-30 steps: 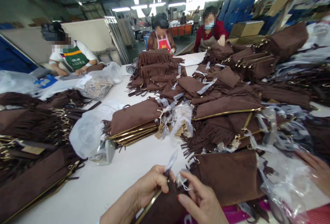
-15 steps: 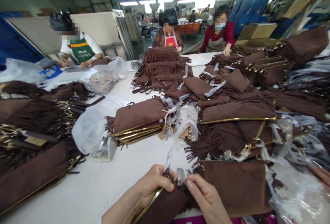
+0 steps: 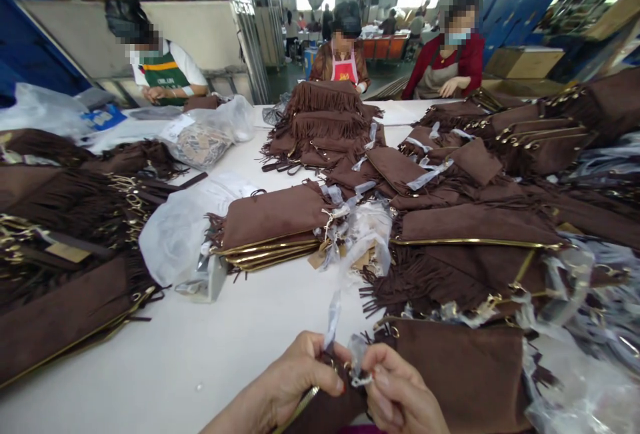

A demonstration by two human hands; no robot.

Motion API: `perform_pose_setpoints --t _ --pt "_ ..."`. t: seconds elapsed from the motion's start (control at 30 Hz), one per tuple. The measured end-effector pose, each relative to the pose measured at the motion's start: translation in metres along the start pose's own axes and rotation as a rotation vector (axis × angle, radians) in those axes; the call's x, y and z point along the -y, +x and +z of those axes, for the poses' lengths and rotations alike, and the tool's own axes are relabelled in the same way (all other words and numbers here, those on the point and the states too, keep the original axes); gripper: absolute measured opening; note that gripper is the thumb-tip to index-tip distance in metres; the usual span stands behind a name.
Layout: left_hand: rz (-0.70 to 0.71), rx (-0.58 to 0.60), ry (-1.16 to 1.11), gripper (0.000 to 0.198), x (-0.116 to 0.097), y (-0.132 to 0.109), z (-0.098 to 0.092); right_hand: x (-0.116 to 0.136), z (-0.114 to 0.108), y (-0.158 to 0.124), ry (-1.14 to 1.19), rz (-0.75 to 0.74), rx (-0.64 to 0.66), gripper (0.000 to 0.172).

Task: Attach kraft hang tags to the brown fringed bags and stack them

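Note:
At the bottom middle my left hand (image 3: 295, 381) is closed on the corner of a brown suede bag (image 3: 320, 414) with a gold zip edge, and it pinches a clear plastic strip (image 3: 331, 317) that stands up from that corner. My right hand (image 3: 400, 397) is closed beside it, its fingertips pinching a small clear plastic wrap (image 3: 358, 361) at the same corner. The two hands almost touch. Another brown bag (image 3: 465, 367) lies flat just right of my hands.
The white table (image 3: 210, 354) carries piles of brown fringed bags: a neat stack (image 3: 270, 227) ahead, heaps at left (image 3: 65, 241) and right (image 3: 480, 221). Clear plastic bags (image 3: 170, 241) lie among them. Three people work at the far side of the table.
The view has tilted up a little, so my hands sit lower in frame. My right fingers have closed in on the small plastic wrap at the bag's corner. Another hand at the right edge has left view.

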State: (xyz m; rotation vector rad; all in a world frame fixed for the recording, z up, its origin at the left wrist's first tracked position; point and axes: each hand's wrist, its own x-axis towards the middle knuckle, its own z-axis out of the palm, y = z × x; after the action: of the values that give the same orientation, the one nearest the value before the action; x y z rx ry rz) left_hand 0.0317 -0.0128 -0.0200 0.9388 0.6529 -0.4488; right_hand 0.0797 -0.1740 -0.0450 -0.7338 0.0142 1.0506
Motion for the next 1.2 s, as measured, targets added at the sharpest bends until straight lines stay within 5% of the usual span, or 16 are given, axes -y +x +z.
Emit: perform_pose_setpoints --t 0.13,0.63,0.83,0.97,1.07,1.2 --pt "0.001 -0.002 0.027 0.032 -0.001 0.001 0.002 0.0 -0.003 0.002 0.11 0.052 0.0 0.016" --pt "-0.014 -0.006 -0.005 0.034 0.003 -0.001 0.001 -0.004 -0.002 0.003 -0.106 -0.065 -0.134 0.021" --pt "0.002 -0.011 -0.023 0.033 0.006 0.001 -0.002 -0.011 -0.003 -0.006 -0.693 -0.249 -0.174 0.03" --pt "-0.003 0.037 -0.027 0.033 0.006 0.004 -0.004 -0.014 -0.002 -0.01 -1.149 -0.481 -0.217 0.016" --pt "-0.038 0.084 0.014 0.034 0.002 0.005 -0.005 -0.013 -0.004 -0.009 -1.349 -0.65 -0.152 0.011" --pt "-0.04 0.079 0.03 0.034 -0.005 0.001 -0.003 -0.007 -0.01 -0.009 -1.445 -0.698 -0.028 0.013"
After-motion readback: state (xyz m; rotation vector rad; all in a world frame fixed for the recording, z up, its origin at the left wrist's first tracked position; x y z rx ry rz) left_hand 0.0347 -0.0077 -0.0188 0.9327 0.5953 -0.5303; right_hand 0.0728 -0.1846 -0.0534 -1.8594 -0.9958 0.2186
